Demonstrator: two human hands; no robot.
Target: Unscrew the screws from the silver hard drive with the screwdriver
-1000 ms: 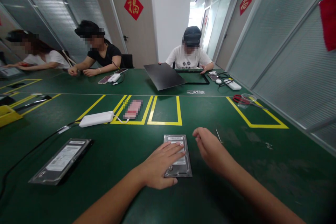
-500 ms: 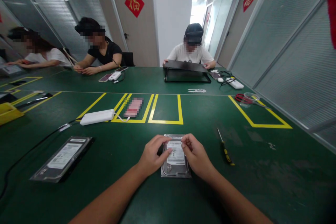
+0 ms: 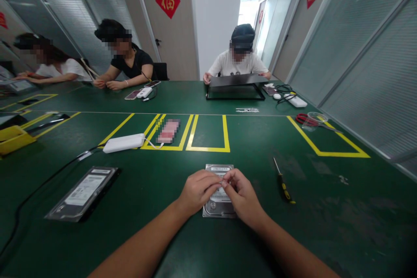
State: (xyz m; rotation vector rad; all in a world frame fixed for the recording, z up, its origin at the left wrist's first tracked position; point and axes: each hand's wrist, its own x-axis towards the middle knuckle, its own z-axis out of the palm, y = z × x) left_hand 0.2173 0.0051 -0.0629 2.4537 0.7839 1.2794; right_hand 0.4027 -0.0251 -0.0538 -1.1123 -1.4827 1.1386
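We see our left hand [image 3: 198, 193] and our right hand [image 3: 243, 195] meeting over a hard drive [image 3: 219, 208], which lies flat on the green table [image 3: 189, 252] at the near middle. Both hands have bent fingers, with the fingertips together above the label; we cannot tell whether they pinch something small between them. Our hands hide parts of the drive's left and right edges. To the right of them, we have a screwdriver [image 3: 283, 186] lying with its tip toward the far side. To the near left, we see a second drive [image 3: 83, 192] lying slanted, and farther back a white power bank [image 3: 124, 143] wired to a phone [image 3: 168, 131]. At the far right are red-handled scissors [image 3: 304, 118]. Across the table, we see a person [image 3: 237, 64] holding a dark panel [image 3: 237, 80] tilted over a black frame [image 3: 236, 98].
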